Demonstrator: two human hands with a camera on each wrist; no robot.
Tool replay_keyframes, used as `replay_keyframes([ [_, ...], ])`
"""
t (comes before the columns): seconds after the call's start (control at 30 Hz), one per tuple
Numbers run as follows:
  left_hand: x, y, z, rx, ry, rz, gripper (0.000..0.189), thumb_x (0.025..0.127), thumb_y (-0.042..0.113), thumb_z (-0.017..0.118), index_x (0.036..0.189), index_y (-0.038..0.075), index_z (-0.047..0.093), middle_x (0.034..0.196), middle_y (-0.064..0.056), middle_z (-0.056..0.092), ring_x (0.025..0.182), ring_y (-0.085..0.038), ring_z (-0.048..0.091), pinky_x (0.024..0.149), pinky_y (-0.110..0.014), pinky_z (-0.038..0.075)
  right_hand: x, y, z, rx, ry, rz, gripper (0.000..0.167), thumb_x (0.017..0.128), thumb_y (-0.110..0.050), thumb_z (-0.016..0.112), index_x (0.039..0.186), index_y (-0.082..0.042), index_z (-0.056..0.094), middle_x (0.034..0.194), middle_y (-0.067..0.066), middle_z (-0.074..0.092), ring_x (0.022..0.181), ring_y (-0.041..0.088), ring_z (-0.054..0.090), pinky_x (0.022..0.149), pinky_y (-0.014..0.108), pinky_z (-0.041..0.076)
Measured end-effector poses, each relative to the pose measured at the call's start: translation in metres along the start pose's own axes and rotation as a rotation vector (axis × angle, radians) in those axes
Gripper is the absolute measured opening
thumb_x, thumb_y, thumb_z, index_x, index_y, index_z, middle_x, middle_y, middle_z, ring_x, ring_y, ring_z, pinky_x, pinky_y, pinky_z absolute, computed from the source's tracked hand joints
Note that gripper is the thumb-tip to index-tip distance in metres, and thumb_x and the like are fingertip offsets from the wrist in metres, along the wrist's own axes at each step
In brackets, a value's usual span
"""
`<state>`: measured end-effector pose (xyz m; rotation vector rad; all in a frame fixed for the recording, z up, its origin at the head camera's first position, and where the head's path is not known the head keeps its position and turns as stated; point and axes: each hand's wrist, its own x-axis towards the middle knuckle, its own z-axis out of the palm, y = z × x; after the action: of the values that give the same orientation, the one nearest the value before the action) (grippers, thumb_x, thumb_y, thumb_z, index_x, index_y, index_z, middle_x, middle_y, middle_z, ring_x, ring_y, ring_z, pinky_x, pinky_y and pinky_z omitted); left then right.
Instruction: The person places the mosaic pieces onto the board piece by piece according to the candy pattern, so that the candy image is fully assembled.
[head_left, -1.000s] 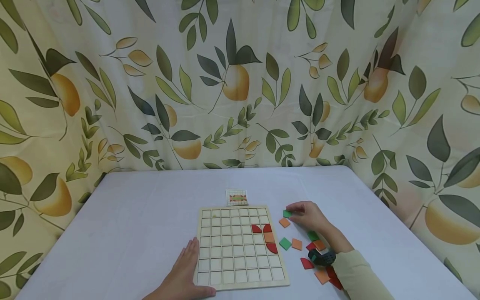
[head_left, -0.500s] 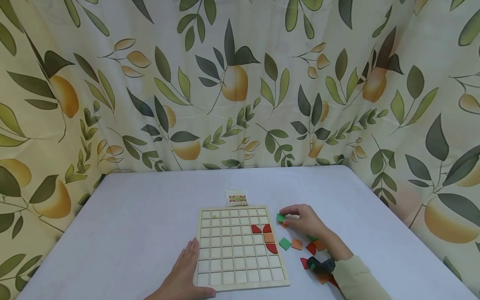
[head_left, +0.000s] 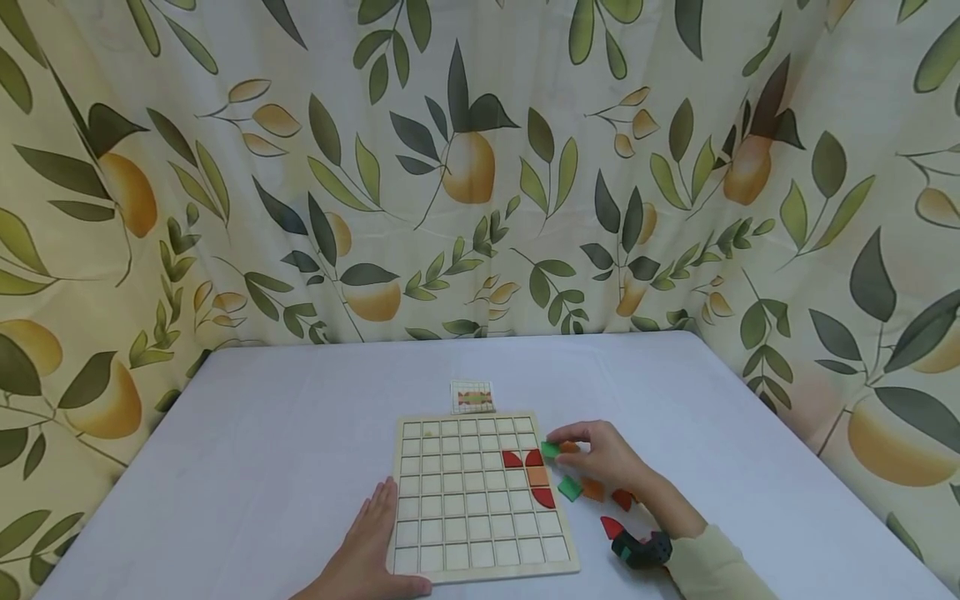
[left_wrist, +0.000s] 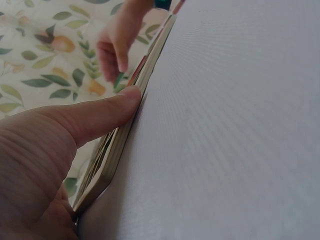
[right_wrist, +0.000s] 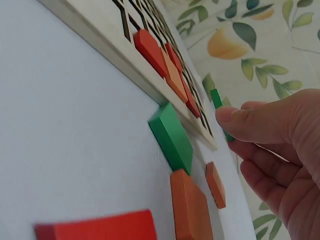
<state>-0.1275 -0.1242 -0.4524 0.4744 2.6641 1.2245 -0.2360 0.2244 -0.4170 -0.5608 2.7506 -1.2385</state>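
In the head view my right hand pinches a green square tile between thumb and fingers, just off the right edge of a wooden grid board. The right wrist view shows this green tile on edge in the pinch, above the table. My left hand lies along the board's left side with straight fingers, its thumb at the front edge. On the board, an orange square sits in the right column between two red quarter-round tiles; another red quarter-round is one column left.
Right of the board lie loose tiles: a green square, an orange square, another orange square and red pieces. My right wrist partly hides others. A pattern card stands behind the board. A leaf-patterned curtain surrounds the table.
My right hand has carried the green tile leftward and nearer, from the far loose tiles to the board's right edge. My left hand and the board keep their places.
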Motion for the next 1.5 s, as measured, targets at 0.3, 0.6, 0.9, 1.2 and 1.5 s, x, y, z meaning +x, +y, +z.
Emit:
replay_keyframes([
  [0.3, -0.001, 0.0, 0.0, -0.001, 0.001, 0.008, 0.132, 0.058, 0.061, 0.076, 0.142, -0.011, 0.003, 0.148, -0.027, 0.001, 0.136, -0.039, -0.003, 0.09, -0.006, -0.017, -0.003, -0.008, 0.007, 0.037, -0.066, -0.101, 0.025, 0.081, -0.011, 0.071, 0.105, -0.007, 0.07, 0.102, 0.0, 0.067, 0.105, 0.027, 0.056, 0.088, 0.051, 0.043],
  [0.6, 0.0, 0.0, -0.001, 0.009, 0.009, 0.008, 0.133, 0.056, 0.06, 0.077, 0.141, -0.012, 0.004, 0.147, -0.029, 0.002, 0.135, -0.04, -0.003, 0.09, -0.005, -0.017, -0.005, -0.012, 0.016, 0.039, -0.088, -0.183, 0.023, 0.081, -0.016, 0.072, 0.103, -0.011, 0.071, 0.102, -0.003, 0.067, 0.101, 0.019, 0.058, 0.087, 0.049, 0.044],
  [0.9, 0.0, 0.0, -0.001, 0.015, 0.005, -0.001, 0.133, 0.056, 0.061, 0.076, 0.142, -0.011, 0.003, 0.148, -0.028, 0.001, 0.136, -0.04, -0.003, 0.09, -0.007, -0.017, -0.006, -0.016, 0.023, 0.038, -0.122, -0.154, 0.025, 0.081, -0.014, 0.071, 0.105, -0.011, 0.07, 0.105, -0.003, 0.066, 0.105, 0.021, 0.058, 0.087, 0.042, 0.046],
  [1.2, 0.0, 0.0, -0.001, 0.015, 0.004, 0.0, 0.133, 0.057, 0.06, 0.076, 0.141, -0.012, 0.003, 0.148, -0.029, 0.002, 0.136, -0.04, -0.002, 0.09, -0.005, -0.016, -0.006, -0.021, 0.029, 0.001, -0.116, -0.177, 0.025, 0.08, -0.014, 0.072, 0.104, -0.012, 0.07, 0.102, -0.007, 0.066, 0.099, 0.015, 0.059, 0.085, 0.037, 0.047],
  [1.5, -0.001, -0.001, 0.001, 0.057, 0.018, 0.041, 0.129, 0.061, 0.059, 0.075, 0.14, -0.014, 0.006, 0.147, -0.03, 0.005, 0.135, -0.041, 0.002, 0.09, -0.004, -0.017, -0.003, -0.022, 0.036, -0.042, -0.112, -0.264, 0.021, 0.078, -0.009, 0.073, 0.099, -0.009, 0.071, 0.097, -0.002, 0.069, 0.095, 0.013, 0.061, 0.078, 0.029, 0.05],
])
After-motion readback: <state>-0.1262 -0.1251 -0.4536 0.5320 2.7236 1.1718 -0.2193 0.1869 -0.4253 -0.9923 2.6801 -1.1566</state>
